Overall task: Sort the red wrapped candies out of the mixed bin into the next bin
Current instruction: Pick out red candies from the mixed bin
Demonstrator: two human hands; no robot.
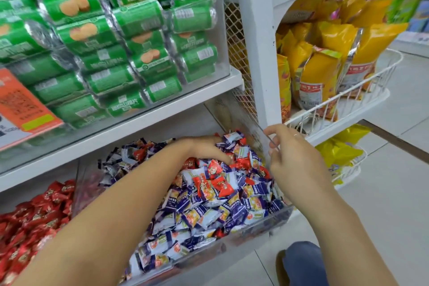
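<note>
A clear mixed bin [267,223] on the bottom shelf holds many purple-and-white candies with several red wrapped candies [222,184] scattered near the top. My left hand [206,148] lies palm down on the pile at the back of the bin, fingers curled into the candies; what it holds is hidden. My right hand [290,158] grips the clear right wall [268,137] of that bin at its upper edge. To the left, the neighbouring bin [34,220] is full of red wrapped candies.
Above is a clear bin of green biscuit rolls [130,37] on a white shelf [139,123]. A white post [257,42] stands right of the bin. Wire baskets with yellow bags [329,65] are at right. My knee [304,262] is over the tiled floor.
</note>
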